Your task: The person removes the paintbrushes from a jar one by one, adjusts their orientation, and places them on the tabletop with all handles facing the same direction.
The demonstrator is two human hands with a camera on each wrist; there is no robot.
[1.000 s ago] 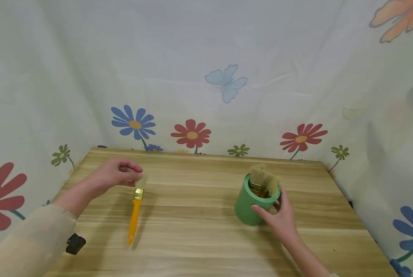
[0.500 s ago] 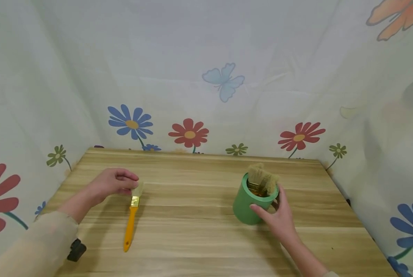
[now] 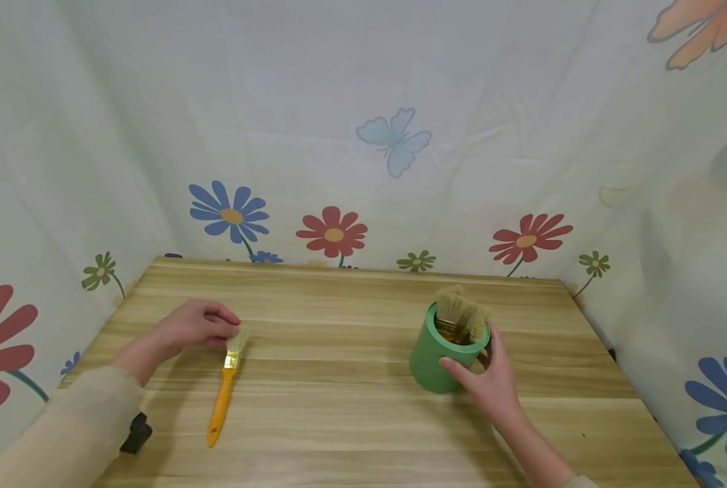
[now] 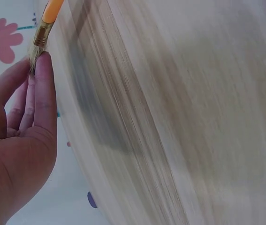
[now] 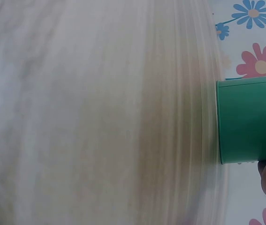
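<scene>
At the left of the head view my left hand [image 3: 197, 324] pinches a paintbrush [image 3: 221, 400] by its pale bristles between thumb and fingertips. Its orange handle points down toward me, below a gold metal ferrule. The left wrist view shows the bristles [image 4: 33, 58] between my fingertips. On the right, my right hand [image 3: 491, 379] grips a green cup [image 3: 433, 359] round its side, thumb at the front. Brushes [image 3: 463, 315] stand in that cup with their tan bristles up over the rim. In the right wrist view, only the green cup's wall [image 5: 250, 119] and part of a finger show.
Both hands work over a wood-grain table [image 3: 339, 420]. A small black object [image 3: 135, 434] shows beside the left sleeve. Behind and at the sides hangs a white cloth [image 3: 290, 122] printed with flowers and butterflies.
My left hand has come down and slightly left with the paintbrush, whose handle end has swung left and nearer to me. The right hand keeps its grip on the green cup.
</scene>
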